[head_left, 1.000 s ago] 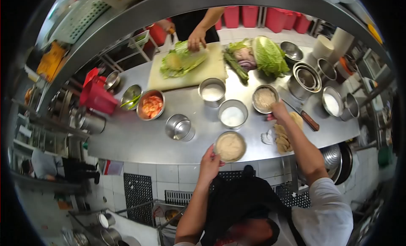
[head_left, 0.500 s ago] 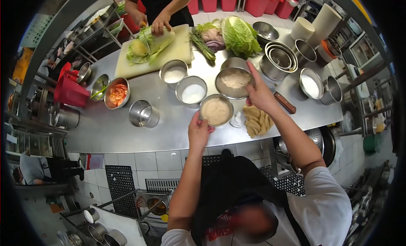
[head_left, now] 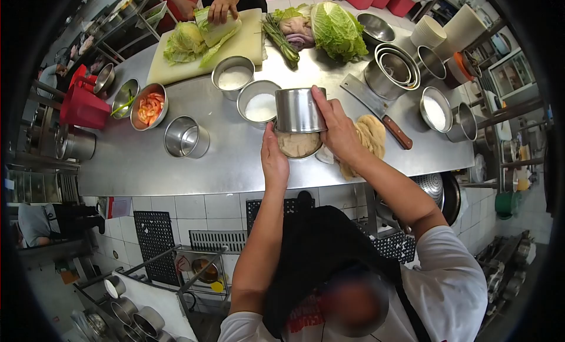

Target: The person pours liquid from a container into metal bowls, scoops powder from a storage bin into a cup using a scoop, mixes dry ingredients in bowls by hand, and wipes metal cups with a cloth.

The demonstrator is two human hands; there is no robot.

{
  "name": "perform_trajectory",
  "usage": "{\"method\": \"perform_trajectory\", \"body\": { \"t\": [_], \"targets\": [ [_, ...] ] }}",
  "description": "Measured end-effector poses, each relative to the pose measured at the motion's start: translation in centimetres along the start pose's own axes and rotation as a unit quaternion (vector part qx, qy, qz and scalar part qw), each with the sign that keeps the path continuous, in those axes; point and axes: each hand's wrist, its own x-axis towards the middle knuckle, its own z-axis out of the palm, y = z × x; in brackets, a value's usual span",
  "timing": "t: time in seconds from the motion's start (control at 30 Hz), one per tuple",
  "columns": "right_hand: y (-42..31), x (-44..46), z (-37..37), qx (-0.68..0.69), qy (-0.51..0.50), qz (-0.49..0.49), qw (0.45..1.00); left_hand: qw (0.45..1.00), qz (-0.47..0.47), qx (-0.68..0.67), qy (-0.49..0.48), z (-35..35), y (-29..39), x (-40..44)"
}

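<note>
My right hand [head_left: 338,127] grips a metal container [head_left: 300,109] tipped nearly upside down, its rim over a metal bowl of beige powder [head_left: 298,145]. My left hand [head_left: 275,162] is closed against the left side of that bowl, its fingertips partly hidden. The inside of the tipped container does not show. Just behind, two metal bowls hold white contents: a nearer bowl [head_left: 260,108] with white powder and a farther bowl [head_left: 233,77]. Beside my right hand lie a tan cloth [head_left: 372,137] and a cleaver [head_left: 366,96] with a wooden handle.
Across the steel table [head_left: 129,171], a co-worker's hand [head_left: 223,5] rests on cabbage [head_left: 218,35] on a cutting board [head_left: 159,71]. Left stand a metal pot [head_left: 186,137] and a bowl of orange-red pieces [head_left: 149,108]. Nested pots [head_left: 391,71] and a whole cabbage [head_left: 338,31] are at the back.
My right hand has moved left and turned its container over above the beige powder bowl. The cleaver blade now shows. The co-worker's cabbage has shifted on the board.
</note>
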Motion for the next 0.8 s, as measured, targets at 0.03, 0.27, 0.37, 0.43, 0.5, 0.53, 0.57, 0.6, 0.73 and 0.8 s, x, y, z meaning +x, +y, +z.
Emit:
{"method": "perform_trajectory", "body": {
  "t": [0.03, 0.27, 0.37, 0.43, 0.5, 0.53, 0.57, 0.6, 0.73, 0.8],
  "targets": [
    [0.0, 0.0, 0.0, -0.004, -0.005, 0.004, 1.0, 1.0, -0.001, 0.015, 0.006, 0.0, 0.1, -0.1],
    [0.8, -0.4, 0.6, 0.019, 0.022, -0.02, 0.999, 0.971, 0.07, 0.22, 0.066, -0.8, -0.3, -0.3],
    [0.1, -0.2, -0.1, 0.034, 0.046, -0.007, 0.998, 0.985, -0.02, 0.165, 0.057, -0.9, 1.1, -0.2],
    [0.3, -0.4, 0.2, 0.022, 0.048, -0.003, 0.999, 0.992, -0.089, 0.071, 0.057, -0.7, 1.3, -1.4],
    [0.2, -0.4, 0.0, 0.016, 0.073, -0.013, 0.997, 0.994, -0.08, 0.007, 0.08, 0.2, 0.5, -2.0],
    [-0.1, -0.6, -0.2, 0.018, 0.095, -0.024, 0.995, 0.993, -0.097, -0.014, 0.073, 0.6, 0.6, -2.4],
    [-0.3, -0.5, -0.1, 0.021, 0.114, -0.036, 0.993, 0.992, -0.093, -0.036, 0.083, 1.2, 0.8, -2.5],
    [-0.3, -0.6, 0.2, 0.016, 0.137, -0.048, 0.989, 0.99, -0.094, -0.056, 0.093, 1.7, 0.9, -3.1],
    [0.0, -0.6, 0.8, -0.027, 0.115, -0.037, 0.992, 0.99, -0.102, -0.05, 0.079, 1.4, 1.1, -3.6],
    [-0.5, -1.1, 0.8, -0.033, 0.146, -0.044, 0.988, 0.992, -0.099, -0.022, 0.079, 0.1, 0.9, -3.6]
  ]
}}
